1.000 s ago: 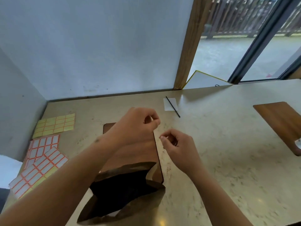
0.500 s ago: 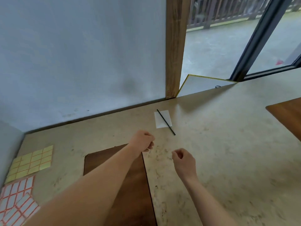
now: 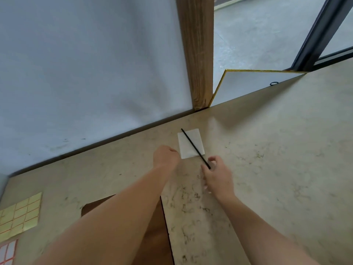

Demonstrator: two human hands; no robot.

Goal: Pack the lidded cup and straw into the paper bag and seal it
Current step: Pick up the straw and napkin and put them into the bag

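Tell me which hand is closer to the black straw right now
The right hand. Its fingertips are at the near end of the black straw, apparently touching it. The left hand, fingers curled, sits left of the straw beside the white napkin.

Beige speckled countertop [image 3: 267, 169]. White paper square [image 3: 193, 148] lying flat near back wall. Dark wooden board [image 3: 154, 236] at near edge. Yellow label sheet [image 3: 21, 215] at left, red-bordered label sheet [image 3: 7, 252] just below it. Wooden post [image 3: 196, 52] at counter's back edge; white gold-edged panel [image 3: 246, 83] beside it.
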